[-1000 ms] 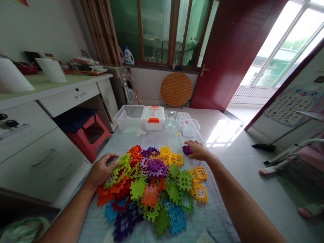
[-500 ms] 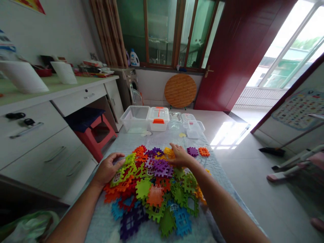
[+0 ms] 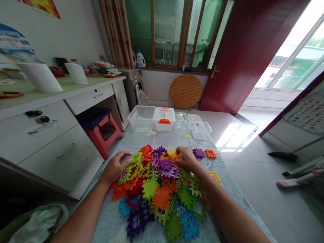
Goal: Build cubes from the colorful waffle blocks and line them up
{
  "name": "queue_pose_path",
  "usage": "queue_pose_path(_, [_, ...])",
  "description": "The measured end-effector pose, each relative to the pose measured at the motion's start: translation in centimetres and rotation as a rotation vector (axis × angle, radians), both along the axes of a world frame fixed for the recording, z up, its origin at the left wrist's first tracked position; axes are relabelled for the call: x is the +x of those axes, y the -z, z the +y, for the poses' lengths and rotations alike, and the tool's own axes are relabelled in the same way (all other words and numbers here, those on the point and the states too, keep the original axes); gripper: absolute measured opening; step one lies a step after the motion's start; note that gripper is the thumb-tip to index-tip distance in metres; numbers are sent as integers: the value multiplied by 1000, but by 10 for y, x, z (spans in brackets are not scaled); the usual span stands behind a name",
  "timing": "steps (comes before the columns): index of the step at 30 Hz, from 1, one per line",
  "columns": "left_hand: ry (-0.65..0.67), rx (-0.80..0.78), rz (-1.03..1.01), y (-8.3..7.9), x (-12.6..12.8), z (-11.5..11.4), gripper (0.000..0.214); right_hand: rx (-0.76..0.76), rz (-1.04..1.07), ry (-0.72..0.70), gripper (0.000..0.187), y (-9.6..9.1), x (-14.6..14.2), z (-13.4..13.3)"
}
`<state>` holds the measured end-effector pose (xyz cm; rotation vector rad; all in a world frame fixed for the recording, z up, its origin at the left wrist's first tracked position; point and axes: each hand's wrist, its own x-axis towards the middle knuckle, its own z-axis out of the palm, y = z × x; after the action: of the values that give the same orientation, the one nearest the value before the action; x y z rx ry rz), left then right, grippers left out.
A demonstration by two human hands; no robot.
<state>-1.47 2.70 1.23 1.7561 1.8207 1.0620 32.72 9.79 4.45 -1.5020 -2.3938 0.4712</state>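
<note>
One heap [image 3: 162, 197] of pieces, too overlapped to count, lay on the cloth [image 3: 167, 140]. Two lay apart rightward: one purple piece [image 3: 198, 153], one orange piece [image 3: 210, 154]. The left hand [image 3: 117, 167], thumb and fingers parted, touched lime pieces [image 3: 136, 158]; the right hand [image 3: 186, 158] reached yellow pieces [image 3: 172, 155], its grip impossible to tell. The right forearm [image 3: 215, 192] hid part of the heap. Beyond stood one open box [image 3: 141, 123], one latched box [image 3: 164, 126] and smaller ones.

pink stool [image 3: 97, 133] | round wooden board [image 3: 185, 91] | red door [image 3: 231, 64] | brown curtain [image 3: 116, 33]
</note>
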Motion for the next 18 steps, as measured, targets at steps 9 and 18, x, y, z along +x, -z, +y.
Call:
queue_pose_path(9, [-12, 17, -17, 4, -1, -1, 43, 26, 125, -33, 11, -1, 11, 4])
queue_pose_path(18, [11, 336, 184, -36, 24, -22, 30, 189, 374, 46, 14, -20, 35, -13])
